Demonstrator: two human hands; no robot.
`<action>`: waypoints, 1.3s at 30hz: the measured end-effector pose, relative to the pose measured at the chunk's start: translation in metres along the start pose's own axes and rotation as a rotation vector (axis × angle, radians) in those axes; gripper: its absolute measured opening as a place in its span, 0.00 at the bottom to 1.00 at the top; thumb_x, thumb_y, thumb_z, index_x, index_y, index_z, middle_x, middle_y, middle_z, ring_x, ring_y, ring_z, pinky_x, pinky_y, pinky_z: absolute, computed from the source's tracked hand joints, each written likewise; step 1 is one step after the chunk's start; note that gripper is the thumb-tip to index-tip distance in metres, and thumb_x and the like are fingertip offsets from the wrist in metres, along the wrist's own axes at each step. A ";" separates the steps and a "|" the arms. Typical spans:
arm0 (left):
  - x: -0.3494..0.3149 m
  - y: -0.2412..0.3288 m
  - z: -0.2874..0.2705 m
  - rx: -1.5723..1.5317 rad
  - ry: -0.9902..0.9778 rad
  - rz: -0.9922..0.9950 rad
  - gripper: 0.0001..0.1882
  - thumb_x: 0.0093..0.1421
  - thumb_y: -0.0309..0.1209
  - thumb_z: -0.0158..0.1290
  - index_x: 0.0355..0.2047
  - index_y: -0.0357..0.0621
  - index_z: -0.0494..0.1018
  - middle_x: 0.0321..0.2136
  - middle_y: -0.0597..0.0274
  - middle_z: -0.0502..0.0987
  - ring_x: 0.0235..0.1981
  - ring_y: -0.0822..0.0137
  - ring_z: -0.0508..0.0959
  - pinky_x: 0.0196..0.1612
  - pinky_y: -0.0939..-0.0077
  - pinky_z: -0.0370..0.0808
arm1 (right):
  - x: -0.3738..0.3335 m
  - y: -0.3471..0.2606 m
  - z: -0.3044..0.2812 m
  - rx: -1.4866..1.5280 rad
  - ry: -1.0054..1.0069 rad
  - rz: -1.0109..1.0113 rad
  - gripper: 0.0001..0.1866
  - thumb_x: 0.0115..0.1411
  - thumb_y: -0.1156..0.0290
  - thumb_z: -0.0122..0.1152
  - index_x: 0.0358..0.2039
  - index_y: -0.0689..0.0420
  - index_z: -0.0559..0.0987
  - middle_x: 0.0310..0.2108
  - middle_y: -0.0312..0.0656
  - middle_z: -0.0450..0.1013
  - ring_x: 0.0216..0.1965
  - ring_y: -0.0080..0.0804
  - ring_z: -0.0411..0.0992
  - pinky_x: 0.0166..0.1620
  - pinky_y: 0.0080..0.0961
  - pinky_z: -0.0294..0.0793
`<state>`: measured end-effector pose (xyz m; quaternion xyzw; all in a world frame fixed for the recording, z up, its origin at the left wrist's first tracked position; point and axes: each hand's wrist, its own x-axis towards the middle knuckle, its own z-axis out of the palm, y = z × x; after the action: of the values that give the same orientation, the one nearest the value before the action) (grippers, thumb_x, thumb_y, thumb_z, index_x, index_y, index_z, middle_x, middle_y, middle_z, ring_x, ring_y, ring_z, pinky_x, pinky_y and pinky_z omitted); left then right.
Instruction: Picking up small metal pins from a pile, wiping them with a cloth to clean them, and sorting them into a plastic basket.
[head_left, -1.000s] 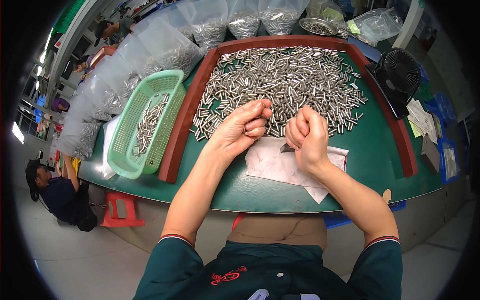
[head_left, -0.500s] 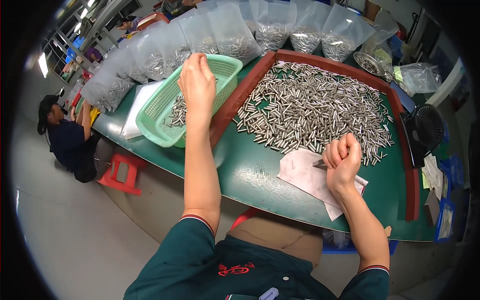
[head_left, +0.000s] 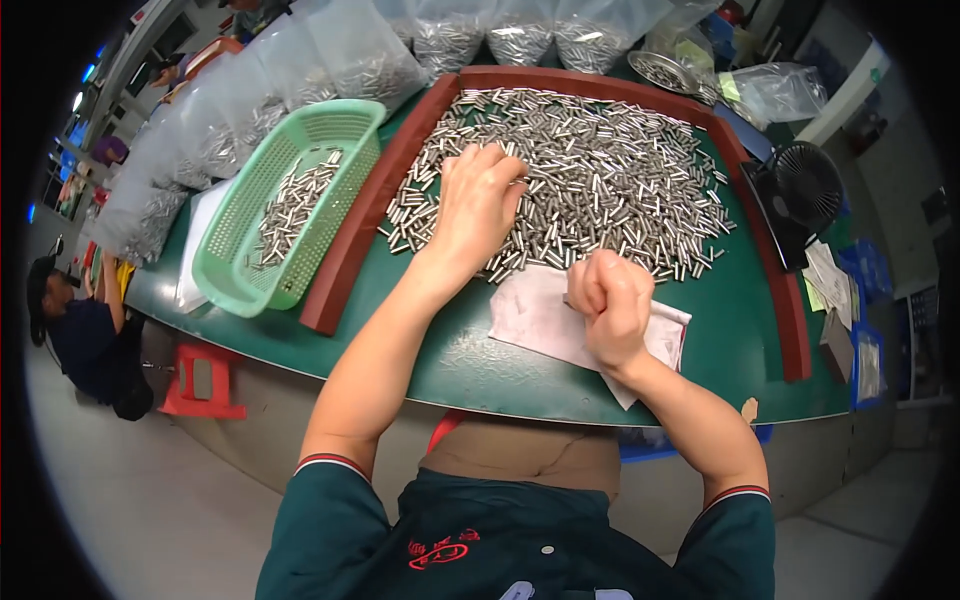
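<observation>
A wide heap of short metal pins lies on the green table. Over the heap's left part is my left hand, its fingers curled down at the pins; what they grip is hidden. My right hand is closed in a fist above a stained pale cloth at the heap's near edge. A small dark tip of a thin grey metal tool, its kind unclear, sticks out on the fist's left side. Left of the heap, a light green perforated plastic basket contains a smaller pile of pins.
A dark red rail borders the heap on three sides. Clear bags of pins line the far edge. A black fan and a metal dish stand to the right. At the far left another person sits near a red stool.
My left hand has moved from above the basket rightward and down onto the pin heap. My right hand stays closed by the cloth. The whole view has shifted with my head.
</observation>
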<state>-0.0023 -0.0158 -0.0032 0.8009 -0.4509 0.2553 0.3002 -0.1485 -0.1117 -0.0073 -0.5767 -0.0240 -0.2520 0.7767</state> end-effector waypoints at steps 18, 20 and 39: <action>0.044 -0.012 0.031 -0.118 -0.123 -0.157 0.06 0.44 0.26 0.53 0.24 0.41 0.75 0.23 0.56 0.75 0.30 0.58 0.73 0.35 0.67 0.68 | -0.018 0.003 0.011 -0.517 -0.674 -0.792 0.16 0.37 0.71 0.55 0.06 0.54 0.56 0.08 0.35 0.50 0.10 0.29 0.52 0.13 0.24 0.51; 0.054 -0.014 0.034 -0.050 -0.200 -0.128 0.07 0.43 0.27 0.53 0.25 0.39 0.74 0.21 0.54 0.75 0.27 0.57 0.75 0.34 0.67 0.69 | -0.016 0.004 0.008 -0.518 -0.662 -0.787 0.16 0.37 0.71 0.55 0.06 0.54 0.57 0.08 0.35 0.51 0.10 0.29 0.52 0.13 0.24 0.51; 0.064 -0.021 0.039 -0.042 -0.404 0.072 0.11 0.42 0.22 0.47 0.29 0.39 0.74 0.20 0.51 0.73 0.25 0.54 0.74 0.33 0.65 0.70 | -0.015 0.006 0.004 -0.544 -0.561 -0.689 0.14 0.37 0.75 0.54 0.06 0.55 0.58 0.07 0.37 0.54 0.09 0.33 0.56 0.13 0.26 0.55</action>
<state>0.0509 -0.0712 0.0088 0.8127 -0.5355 0.0909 0.2108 -0.1579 -0.1012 -0.0160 -0.7617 -0.3535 -0.3260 0.4343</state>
